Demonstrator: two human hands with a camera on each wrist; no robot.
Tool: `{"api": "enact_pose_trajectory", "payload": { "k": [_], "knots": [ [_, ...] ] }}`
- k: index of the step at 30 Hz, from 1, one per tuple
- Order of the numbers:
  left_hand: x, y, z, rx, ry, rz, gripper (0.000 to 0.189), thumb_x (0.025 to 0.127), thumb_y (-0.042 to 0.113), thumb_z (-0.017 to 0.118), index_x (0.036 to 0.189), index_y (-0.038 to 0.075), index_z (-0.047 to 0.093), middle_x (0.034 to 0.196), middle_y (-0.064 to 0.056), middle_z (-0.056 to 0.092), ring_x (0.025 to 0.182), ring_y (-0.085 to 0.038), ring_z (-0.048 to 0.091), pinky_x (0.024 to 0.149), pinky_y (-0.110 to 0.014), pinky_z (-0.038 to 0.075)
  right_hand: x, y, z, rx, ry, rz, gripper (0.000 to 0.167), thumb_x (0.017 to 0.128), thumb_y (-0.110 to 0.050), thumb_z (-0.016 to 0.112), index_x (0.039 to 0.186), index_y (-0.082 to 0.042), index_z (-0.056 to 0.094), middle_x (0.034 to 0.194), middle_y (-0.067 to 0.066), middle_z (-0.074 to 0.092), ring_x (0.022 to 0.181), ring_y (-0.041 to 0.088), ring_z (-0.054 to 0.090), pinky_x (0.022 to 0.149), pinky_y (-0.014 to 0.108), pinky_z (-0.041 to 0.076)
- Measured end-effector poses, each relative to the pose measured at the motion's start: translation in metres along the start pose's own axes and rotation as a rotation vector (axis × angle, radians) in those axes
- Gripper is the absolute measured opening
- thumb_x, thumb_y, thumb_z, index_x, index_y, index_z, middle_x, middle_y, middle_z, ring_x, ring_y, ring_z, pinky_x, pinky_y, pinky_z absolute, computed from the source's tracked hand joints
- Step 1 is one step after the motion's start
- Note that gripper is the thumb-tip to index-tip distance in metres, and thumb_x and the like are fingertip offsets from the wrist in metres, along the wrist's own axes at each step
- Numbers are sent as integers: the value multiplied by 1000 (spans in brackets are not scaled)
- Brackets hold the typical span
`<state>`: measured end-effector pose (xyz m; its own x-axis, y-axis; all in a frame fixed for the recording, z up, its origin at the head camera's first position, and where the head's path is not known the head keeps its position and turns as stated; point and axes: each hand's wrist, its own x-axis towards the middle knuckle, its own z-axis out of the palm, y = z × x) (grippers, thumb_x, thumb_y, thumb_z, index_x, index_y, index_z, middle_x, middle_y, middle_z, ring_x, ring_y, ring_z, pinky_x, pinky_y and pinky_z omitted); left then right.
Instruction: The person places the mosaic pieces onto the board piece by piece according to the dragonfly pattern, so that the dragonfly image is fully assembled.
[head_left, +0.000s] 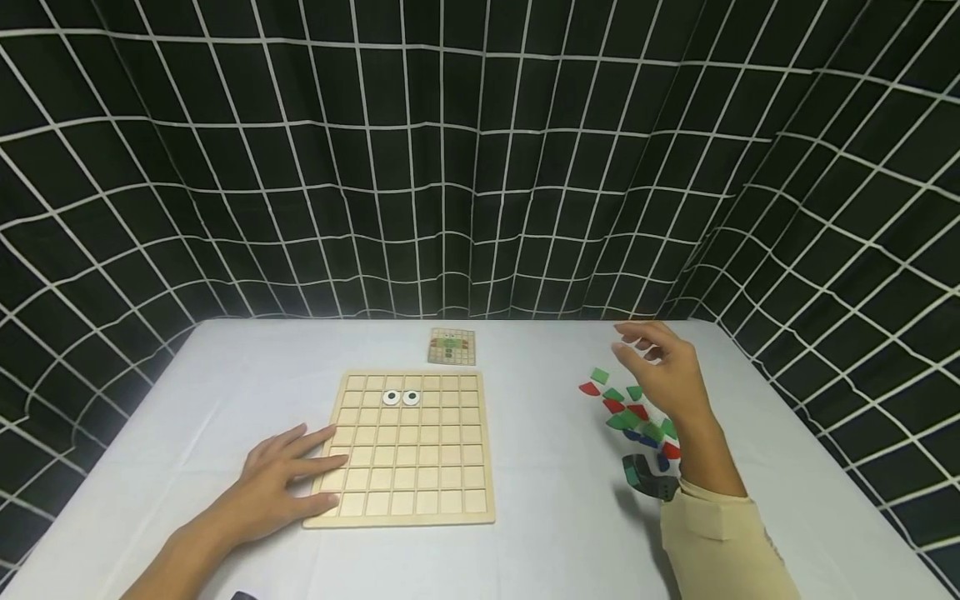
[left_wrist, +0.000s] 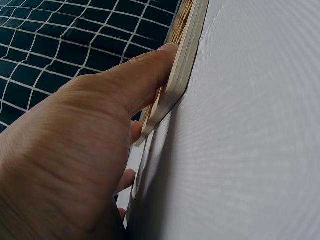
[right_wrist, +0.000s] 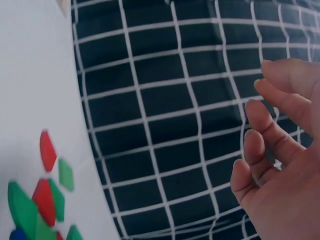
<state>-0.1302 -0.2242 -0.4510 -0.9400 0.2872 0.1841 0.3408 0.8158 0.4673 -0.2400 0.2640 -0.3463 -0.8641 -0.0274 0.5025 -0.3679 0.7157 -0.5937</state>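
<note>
My left hand (head_left: pixel 273 483) rests on the left edge of a wooden grid board (head_left: pixel 416 458), fingers spread over its rim. In the left wrist view the thumb (left_wrist: pixel 150 70) presses on the board's side edge (left_wrist: pixel 182 65). Two eye tiles (head_left: pixel 401 398), white with black dots, sit side by side in the board's upper rows. Over the table at the right, my right hand (head_left: pixel 663 367) is raised with loosely bent fingers and nothing between them. Below it lies a scattered pile of green, red and blue pieces (head_left: pixel 630 419), partly hidden by the forearm.
A small pattern card (head_left: pixel 452 347) with a coloured figure on a grid lies behind the board. The white table (head_left: pixel 547 467) ends at a black curtain (head_left: pixel 450 167) with white grid lines. A dark object (head_left: pixel 242 596) shows at the front edge of the view.
</note>
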Motion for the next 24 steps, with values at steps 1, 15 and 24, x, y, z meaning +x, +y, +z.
{"api": "enact_pose_trajectory", "payload": {
  "k": [1,15,24],
  "knots": [
    [-1,0,0,0,-3,-4,46,73,57,69,115,37,65,143,1,45,135,-39,28,104,-61,14,0,4,0,-2,-7,16,29,90,-28,60,115,-14,65,103,6,64,92,16,48,75,23,43],
    [-1,-2,0,3,16,20,45,74,55,69,115,35,66,143,0,45,133,-41,30,103,-62,15,-1,50,15,-14,-198,172,30,91,-22,59,117,-8,63,106,14,61,97,24,50,67,28,45],
    [0,0,0,19,-2,8,47,74,57,68,115,35,65,143,-1,45,134,-41,29,104,-62,15,-7,77,26,-39,-284,285,30,92,-19,56,120,-10,61,110,12,60,98,25,51,67,27,44]
  ]
}}
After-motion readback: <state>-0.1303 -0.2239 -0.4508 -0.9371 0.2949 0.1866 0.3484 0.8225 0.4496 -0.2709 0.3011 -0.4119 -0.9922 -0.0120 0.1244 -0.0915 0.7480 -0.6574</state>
